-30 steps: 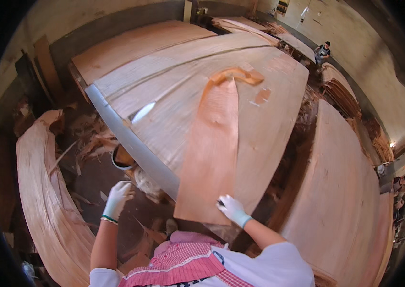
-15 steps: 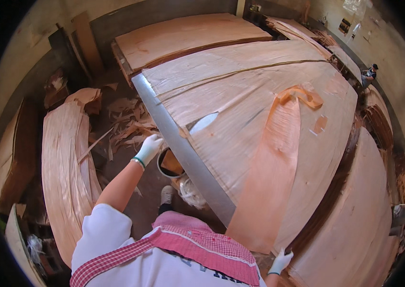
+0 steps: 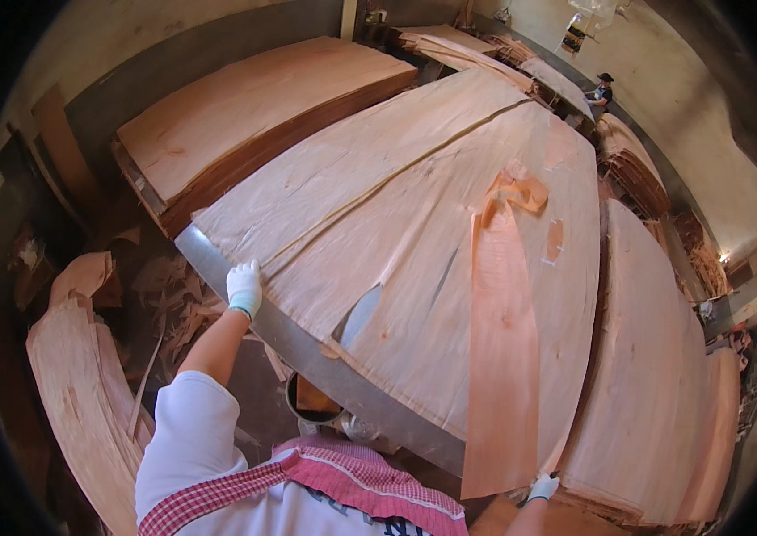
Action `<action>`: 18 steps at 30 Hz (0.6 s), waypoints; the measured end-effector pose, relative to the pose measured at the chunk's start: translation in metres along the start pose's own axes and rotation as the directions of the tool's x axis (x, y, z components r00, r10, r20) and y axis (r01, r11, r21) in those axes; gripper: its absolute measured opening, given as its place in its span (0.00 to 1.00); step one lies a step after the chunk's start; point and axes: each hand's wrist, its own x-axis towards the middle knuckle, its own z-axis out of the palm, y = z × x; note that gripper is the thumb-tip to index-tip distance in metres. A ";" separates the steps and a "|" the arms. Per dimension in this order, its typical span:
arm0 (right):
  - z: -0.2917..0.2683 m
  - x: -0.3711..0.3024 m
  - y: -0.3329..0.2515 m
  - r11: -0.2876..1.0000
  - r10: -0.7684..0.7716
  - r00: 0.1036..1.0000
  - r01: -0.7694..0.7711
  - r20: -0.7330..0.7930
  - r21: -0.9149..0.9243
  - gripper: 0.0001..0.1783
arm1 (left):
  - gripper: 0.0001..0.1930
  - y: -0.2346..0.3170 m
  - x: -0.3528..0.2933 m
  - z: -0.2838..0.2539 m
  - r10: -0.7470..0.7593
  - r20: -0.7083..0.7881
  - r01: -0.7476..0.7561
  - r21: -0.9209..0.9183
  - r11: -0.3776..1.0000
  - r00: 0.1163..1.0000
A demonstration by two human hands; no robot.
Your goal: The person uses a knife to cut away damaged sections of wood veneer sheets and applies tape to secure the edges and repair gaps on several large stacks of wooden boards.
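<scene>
Currently my left hand [image 3: 244, 288] at nine o'clock and right hand [image 3: 543, 487] at five are touching veneer [image 3: 414, 304], grips unclear; dark lettering [image 3: 396, 528] is showing on my shirt [image 3: 258, 511].

Round bucket [image 3: 309, 414], distant co-worker [image 3: 605, 93]

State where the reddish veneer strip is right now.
In the head view, the reddish veneer strip lies right of centre on the large pale veneer sheet, its near end just left of the gloved right hand.
</scene>
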 end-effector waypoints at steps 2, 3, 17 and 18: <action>0.010 0.001 0.005 0.993 -0.117 0.974 0.119 -0.192 -0.001 0.10 | 0.09 -0.005 0.002 0.002 0.049 -0.033 -0.046 0.091 0.995 0.998; -0.037 0.052 0.026 0.957 -0.288 0.920 0.288 -0.265 -0.039 0.12 | 0.08 0.021 0.008 0.018 0.099 -0.047 -0.097 0.040 0.995 0.994; -0.010 0.091 0.037 0.992 -0.115 0.938 0.125 -0.326 0.010 0.14 | 0.10 0.045 -0.066 -0.052 0.278 0.260 -0.043 -0.654 0.755 0.925; -0.035 0.111 0.039 0.990 -0.139 0.920 0.142 -0.367 -0.018 0.15 | 0.10 0.055 -0.063 -0.036 0.309 0.265 -0.039 -0.699 0.714 0.914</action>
